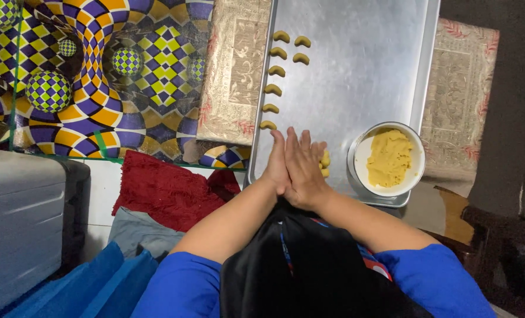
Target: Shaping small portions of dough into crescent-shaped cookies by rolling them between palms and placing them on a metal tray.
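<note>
The fingers (290, 143) of the left hand (278, 165) and right hand (302, 168) lie flat, palms pressed together on a dough piece (325, 162), mostly hidden, peeking out at 3 o'clock; its long axis cannot be told. Beneath lies the metal tray (362, 65), with crescent cookies (272, 89) toward 12 o'clock and a dough bowl (387, 159) at 3 o'clock.

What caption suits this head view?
Left hand and right hand pressed together over a metal tray of crescent dough pieces, dough bowl beside.

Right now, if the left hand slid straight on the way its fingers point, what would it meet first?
Probably the nearest crescent-shaped dough piece on the metal baking tray, just beyond the left hand; depth is unclear, so it might pass above.
</note>
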